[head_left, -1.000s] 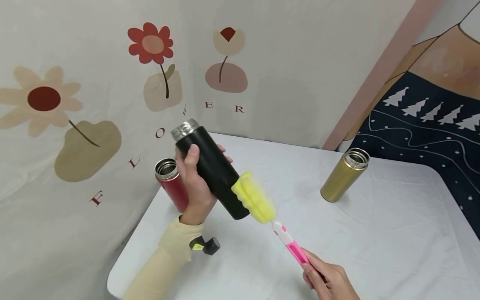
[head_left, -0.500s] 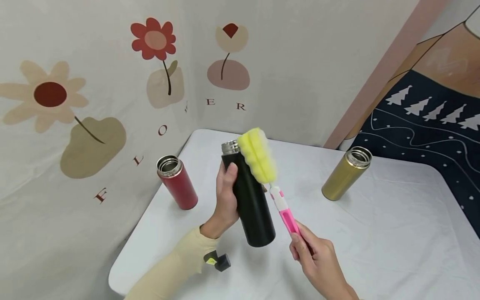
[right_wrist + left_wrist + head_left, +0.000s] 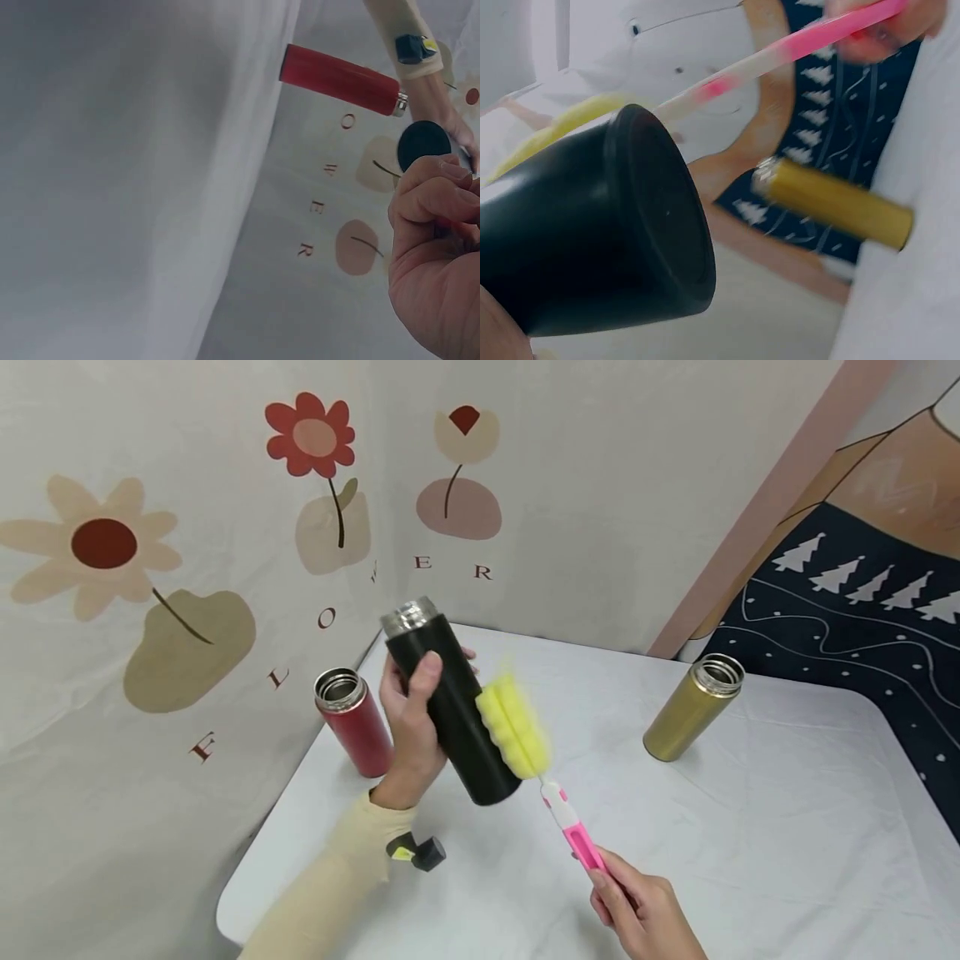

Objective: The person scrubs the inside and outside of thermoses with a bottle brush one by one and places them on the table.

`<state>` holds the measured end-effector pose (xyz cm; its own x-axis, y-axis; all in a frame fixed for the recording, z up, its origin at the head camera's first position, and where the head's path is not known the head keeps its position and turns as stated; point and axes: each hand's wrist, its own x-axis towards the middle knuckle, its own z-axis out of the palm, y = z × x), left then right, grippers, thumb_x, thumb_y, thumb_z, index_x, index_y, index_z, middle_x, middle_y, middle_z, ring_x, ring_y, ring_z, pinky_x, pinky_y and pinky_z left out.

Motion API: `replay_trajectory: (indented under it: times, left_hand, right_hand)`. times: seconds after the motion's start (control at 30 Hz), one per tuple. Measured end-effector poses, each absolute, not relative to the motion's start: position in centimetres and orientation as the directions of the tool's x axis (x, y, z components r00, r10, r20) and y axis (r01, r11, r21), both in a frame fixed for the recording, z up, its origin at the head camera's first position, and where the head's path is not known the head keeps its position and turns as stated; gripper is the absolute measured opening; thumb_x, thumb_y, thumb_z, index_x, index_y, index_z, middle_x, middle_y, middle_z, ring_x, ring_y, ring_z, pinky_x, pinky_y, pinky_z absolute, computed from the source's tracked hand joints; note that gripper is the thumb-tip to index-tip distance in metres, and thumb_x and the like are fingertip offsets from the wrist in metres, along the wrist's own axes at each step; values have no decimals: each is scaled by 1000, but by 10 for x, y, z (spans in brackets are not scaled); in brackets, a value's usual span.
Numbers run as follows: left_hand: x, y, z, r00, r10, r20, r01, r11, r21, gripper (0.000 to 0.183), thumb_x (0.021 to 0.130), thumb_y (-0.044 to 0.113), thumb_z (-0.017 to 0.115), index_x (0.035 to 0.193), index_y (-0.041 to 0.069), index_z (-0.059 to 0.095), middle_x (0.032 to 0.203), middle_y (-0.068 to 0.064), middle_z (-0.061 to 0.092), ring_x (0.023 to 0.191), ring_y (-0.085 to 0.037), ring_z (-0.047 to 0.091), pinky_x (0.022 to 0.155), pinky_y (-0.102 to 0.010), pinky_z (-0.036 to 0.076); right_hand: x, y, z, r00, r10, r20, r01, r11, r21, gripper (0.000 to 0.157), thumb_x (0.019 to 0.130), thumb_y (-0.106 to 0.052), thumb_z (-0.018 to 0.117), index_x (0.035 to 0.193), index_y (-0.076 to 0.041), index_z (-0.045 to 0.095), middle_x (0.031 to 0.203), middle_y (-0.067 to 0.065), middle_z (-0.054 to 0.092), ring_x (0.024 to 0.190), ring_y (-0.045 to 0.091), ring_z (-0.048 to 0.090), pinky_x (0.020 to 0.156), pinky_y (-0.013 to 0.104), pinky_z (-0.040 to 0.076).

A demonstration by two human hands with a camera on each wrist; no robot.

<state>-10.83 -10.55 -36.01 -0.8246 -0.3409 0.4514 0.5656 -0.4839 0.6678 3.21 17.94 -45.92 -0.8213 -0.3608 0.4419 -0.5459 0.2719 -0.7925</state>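
Left hand (image 3: pixel 412 727) is gripping a black bottle (image 3: pixel 453 714) round its upper half, the thumb lying along the near side; that grip is closing snugly, probably to stop the smooth cylinder from turning or slipping. Right hand (image 3: pixel 647 902) is forming a narrower grip, pinching the pink handle of a brush (image 3: pixel 583 847) well back from its yellow sponge head (image 3: pixel 515 727), likely so the head can reach past the fingers. Both things are hanging above the white surface (image 3: pixel 757 835), the bottle tilting with its neck away to the left and its base toward the right hand, an angle that is seemingly presenting its side to the sponge. The head is lying along the lower side, apparently touching; how hard it is pressing, one cannot tell.

The bottle is showing a plain black body, a bare metal neck with no lid on, and, from the left wrist, a flat dark base. The sponge is looking ribbed and soft. A red bottle (image 3: pixel 356 727) and a gold bottle (image 3: pixel 686 714) are standing lidless, one on each side, leaving room between them for both hands.
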Motion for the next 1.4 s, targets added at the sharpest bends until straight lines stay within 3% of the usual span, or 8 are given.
replay_trajectory:
  times: [0.23, 0.4, 0.6, 0.83, 1.03, 1.13, 1.27, 1.4]
  left_hand:
    - [-117, -124, -341, -714, -414, 565, 700, -418, 578, 45, 105, 22, 54, 145, 3, 52, 117, -27, 68, 102, -39, 73, 91, -42, 61]
    - [-111, -117, -349, -778, -319, 541, 626, -462, 628, 47, 105, 26, 54, 147, 8, 46, 115, -21, 65, 91, -30, 70, 80, -37, 63]
    - [-103, -102, -361, -829, -224, 512, 555, -435, 709, 60, 98, 39, 79, 140, 11, 46, 111, -17, 65, 88, -26, 70, 79, -36, 64]
    - [-90, -86, -380, -874, -97, 476, 470, -419, 777, 42, 105, 29, 53, 142, 11, 49, 115, -7, 64, 93, -18, 69, 78, -31, 62]
    - [-91, -81, -387, -868, -111, 485, 479, -450, 754, 72, 93, 51, 85, 142, 13, 48, 119, -8, 64, 97, -20, 70, 81, -34, 63]
    - [-93, -83, -382, -858, -171, 484, 505, -455, 734, 68, 94, 40, 85, 144, 13, 49, 121, -10, 64, 99, -22, 67, 83, -34, 62]
    - [-97, -93, -370, -849, -288, 443, 528, -477, 703, 48, 96, 20, 70, 140, 10, 54, 116, -12, 64, 90, -22, 68, 78, -34, 62]
    - [-102, -106, -357, -826, -339, 450, 564, -493, 663, 45, 97, 19, 63, 139, 5, 55, 112, -15, 62, 86, -25, 72, 76, -36, 64]
  right_hand:
    - [45, 194, -473, -826, -370, 425, -543, 323, -775, 45, 93, 24, 64, 125, -7, 69, 71, -20, 53, 58, -16, 38, 43, 8, 34]
    - [44, 189, -471, -817, -358, 452, -564, 328, -758, 45, 94, 23, 63, 123, -10, 69, 70, -18, 50, 59, -14, 37, 45, 8, 35]
    - [38, 167, -456, -859, -358, 366, -483, 326, -813, 30, 106, 13, 54, 106, -17, 61, 70, -21, 42, 58, -11, 34, 44, 14, 33]
    - [20, 149, -437, -883, -297, 362, -449, 316, -836, 30, 111, 7, 51, 93, -17, 55, 66, -19, 40, 57, -7, 34, 43, 18, 32]
    - [13, 146, -431, -907, -302, 295, -380, 279, -882, 31, 114, 0, 49, 89, -18, 54, 64, -17, 40, 57, -4, 34, 43, 21, 31]
    - [16, 149, -434, -914, -317, 252, -345, 283, -895, 33, 115, -2, 49, 87, -18, 53, 64, -18, 41, 56, -4, 36, 45, 21, 33]
    - [23, 159, -443, -911, -353, 214, -331, 316, -889, 34, 115, -3, 48, 84, -17, 53, 65, -19, 42, 56, -5, 36, 46, 20, 36]
    - [31, 172, -453, -908, -399, 129, -281, 352, -893, 32, 116, -5, 47, 86, -13, 55, 65, -20, 43, 56, -5, 38, 48, 18, 36]
